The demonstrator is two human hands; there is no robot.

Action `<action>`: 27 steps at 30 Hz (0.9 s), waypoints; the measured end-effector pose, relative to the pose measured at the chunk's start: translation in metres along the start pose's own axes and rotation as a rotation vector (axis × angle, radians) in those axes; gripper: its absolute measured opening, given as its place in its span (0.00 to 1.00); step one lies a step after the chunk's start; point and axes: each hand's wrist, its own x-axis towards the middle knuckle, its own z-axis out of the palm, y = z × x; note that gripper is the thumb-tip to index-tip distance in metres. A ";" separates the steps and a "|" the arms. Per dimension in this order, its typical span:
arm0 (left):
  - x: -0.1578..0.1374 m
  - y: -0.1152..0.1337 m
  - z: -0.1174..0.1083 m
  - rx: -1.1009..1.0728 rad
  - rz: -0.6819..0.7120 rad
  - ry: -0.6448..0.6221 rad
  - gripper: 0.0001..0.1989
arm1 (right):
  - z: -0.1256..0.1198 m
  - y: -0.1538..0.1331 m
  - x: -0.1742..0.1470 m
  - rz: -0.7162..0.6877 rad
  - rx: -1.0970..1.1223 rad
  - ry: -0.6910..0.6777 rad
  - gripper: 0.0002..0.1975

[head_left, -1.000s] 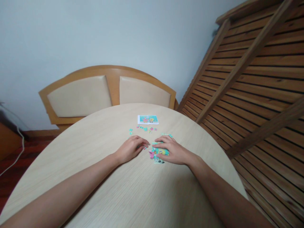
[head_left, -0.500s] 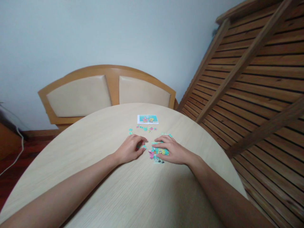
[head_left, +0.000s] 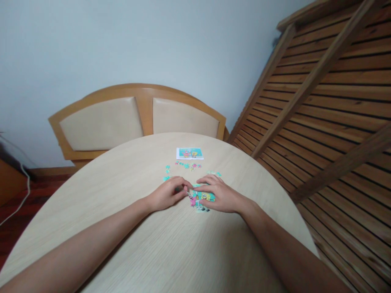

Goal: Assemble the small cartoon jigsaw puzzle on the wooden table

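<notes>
Partly assembled cartoon jigsaw, flat card, teal with pink and yellow figures (head_left: 201, 198): lies on the table under the right hand's fingers, its left edge just beside the left hand's fingertips.

Right hand (head_left: 220, 194): palm down, fingers spread flat on the jigsaw; grips nothing.

Left hand (head_left: 167, 192): fingers curled, fingertips pinched at the jigsaw's left edge; whether they hold a piece cannot be told. Half a second earlier these fingertips sat slightly further left, with a teal piece showing beneath them.

Loose small teal and pink card pieces (head_left: 187, 165): scattered just beyond both hands.

Small rectangular printed reference picture, white-bordered (head_left: 190, 153): beyond the loose pieces, unmoved.

Round pale wood-grain table (head_left: 183, 252): matt, fine straight grain, under both forearms.

Curved wooden bench back with two cream padded panels (head_left: 104, 124): beyond the table.
</notes>
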 end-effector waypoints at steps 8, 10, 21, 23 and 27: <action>0.002 0.007 0.001 -0.156 -0.132 0.025 0.09 | 0.001 0.001 0.000 -0.003 0.007 0.003 0.22; 0.004 0.009 0.002 -0.180 -0.150 0.069 0.09 | 0.002 0.001 0.000 -0.010 0.013 0.003 0.22; 0.006 0.008 0.013 -0.270 -0.179 0.139 0.12 | 0.002 -0.004 0.001 -0.034 0.021 -0.005 0.21; 0.006 0.008 0.013 -0.272 -0.173 0.139 0.13 | 0.002 -0.004 0.001 -0.037 0.027 -0.002 0.22; 0.005 0.007 0.014 -0.307 -0.164 0.124 0.14 | 0.003 -0.003 0.001 -0.037 0.032 0.007 0.22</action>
